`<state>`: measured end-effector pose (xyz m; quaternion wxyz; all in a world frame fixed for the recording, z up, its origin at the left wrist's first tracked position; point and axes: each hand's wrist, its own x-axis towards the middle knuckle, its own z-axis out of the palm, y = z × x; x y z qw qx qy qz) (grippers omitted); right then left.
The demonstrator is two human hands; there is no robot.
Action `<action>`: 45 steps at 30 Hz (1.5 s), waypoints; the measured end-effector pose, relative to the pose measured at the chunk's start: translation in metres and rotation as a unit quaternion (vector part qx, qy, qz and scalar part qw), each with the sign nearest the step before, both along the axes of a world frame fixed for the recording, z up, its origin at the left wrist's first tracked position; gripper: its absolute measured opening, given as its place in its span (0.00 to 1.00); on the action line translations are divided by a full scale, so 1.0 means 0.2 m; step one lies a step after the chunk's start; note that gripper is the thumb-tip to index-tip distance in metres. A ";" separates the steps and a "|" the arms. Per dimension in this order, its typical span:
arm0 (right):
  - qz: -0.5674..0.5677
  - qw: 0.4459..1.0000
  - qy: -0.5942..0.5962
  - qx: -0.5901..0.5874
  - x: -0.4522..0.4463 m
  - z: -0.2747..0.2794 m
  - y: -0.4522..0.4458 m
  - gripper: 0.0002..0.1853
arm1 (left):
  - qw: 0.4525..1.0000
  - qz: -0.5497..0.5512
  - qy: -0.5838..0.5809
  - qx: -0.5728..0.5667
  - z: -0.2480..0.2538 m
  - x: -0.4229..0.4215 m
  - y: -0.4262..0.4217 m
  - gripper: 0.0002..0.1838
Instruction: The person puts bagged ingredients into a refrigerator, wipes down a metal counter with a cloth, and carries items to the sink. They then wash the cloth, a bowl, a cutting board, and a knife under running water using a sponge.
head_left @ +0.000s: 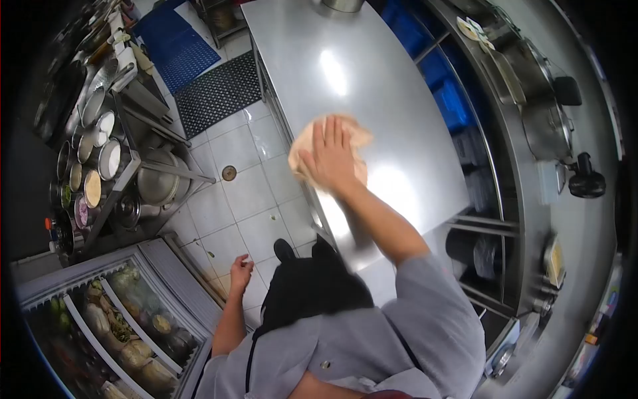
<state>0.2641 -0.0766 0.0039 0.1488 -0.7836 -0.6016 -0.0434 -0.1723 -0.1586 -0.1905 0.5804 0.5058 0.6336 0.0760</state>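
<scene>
My right hand (332, 156) lies flat on a pale peach cloth (303, 149), fingers stretched out and pressing it against the steel table (392, 100). The crumpled cloth spreads out around the hand, near the table's left edge. Beside my body, over the tiled floor, hangs my left hand (241, 272). Its fingers are loosely bent and somewhat apart, with nothing visible in them.
A steel pot (343, 4) stands at the table's far end. To the left are several food containers (109, 158) on a rack and a glass-topped fridge (143, 266) holding produce. Large pots (546, 130) line the right-hand shelf. A black mat (216, 93) covers some floor.
</scene>
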 end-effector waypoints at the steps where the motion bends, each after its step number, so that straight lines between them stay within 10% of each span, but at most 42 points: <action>1: 0.000 1.000 -0.013 0.014 0.06 -0.02 0.17 0.42 | 1.000 -0.011 0.005 0.001 0.01 0.01 -0.02 0.22; 9: 0.003 0.998 -0.012 0.060 0.39 -0.13 1.22 0.39 | 0.998 -0.004 0.067 -0.013 0.20 0.02 -0.26 0.24; 18: 0.160 0.987 0.022 -0.013 0.12 0.00 -0.12 0.38 | 0.997 -0.058 0.051 0.030 0.15 0.17 -0.07 0.24; 28: -0.228 0.972 0.054 0.015 0.96 -0.04 0.14 0.40 | 0.811 -0.197 -0.164 0.525 1.05 1.77 0.68 0.30; 31: -0.389 0.920 0.025 0.038 1.27 -0.12 -0.24 0.41 | 0.772 -0.304 0.041 0.557 1.06 1.91 0.68 0.32; 37: -0.585 0.807 0.078 -0.035 1.07 0.04 -1.25 0.42 | 0.758 -0.319 0.057 0.566 1.06 1.90 0.68 0.33; 45: -0.509 0.857 0.020 -0.078 0.72 0.00 -1.29 0.43 | 0.789 -0.291 0.004 0.540 1.05 1.89 0.69 0.33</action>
